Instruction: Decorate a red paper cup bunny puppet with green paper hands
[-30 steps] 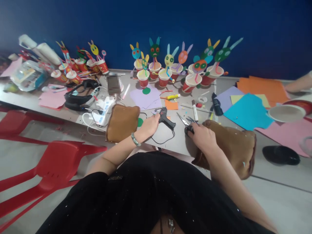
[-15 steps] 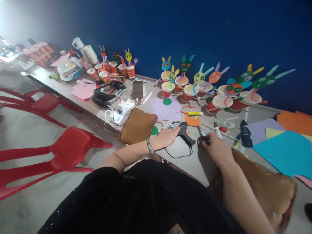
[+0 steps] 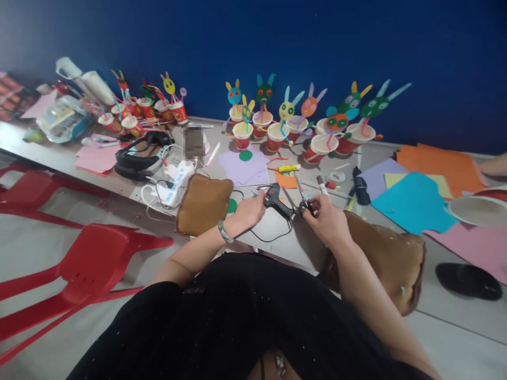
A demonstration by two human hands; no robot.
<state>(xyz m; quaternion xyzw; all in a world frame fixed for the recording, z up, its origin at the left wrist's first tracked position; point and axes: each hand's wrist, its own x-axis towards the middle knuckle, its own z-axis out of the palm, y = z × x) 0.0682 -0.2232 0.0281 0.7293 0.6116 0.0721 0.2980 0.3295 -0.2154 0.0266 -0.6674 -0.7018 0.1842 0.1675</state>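
My left hand [image 3: 250,212], with a bangle on its wrist, has its fingers closed at the near-left side of a black glue gun [image 3: 280,207]. The gun lies on the table with its handle towards the right and its cord curving below. In my right hand [image 3: 328,220] is a pair of scissors [image 3: 306,207], held by the black handles with the blades pointing away from me. Just beyond the hands lie an orange paper piece [image 3: 285,180], a yellow marker [image 3: 288,168] and a white marker with a dark cap [image 3: 322,185].
Paper cups [image 3: 275,138] with coloured paper figures line the wall. Brown cushions [image 3: 204,205] flank the work spot. A power strip [image 3: 177,182] and headset [image 3: 138,158] lie left; blue paper [image 3: 414,203], a white bowl [image 3: 479,210] and another person's arm [image 3: 495,166] are right.
The view has swung right, bringing the bowl and the other person's arm into sight. More of the scissors' blades shows now. Both hands keep their holds.
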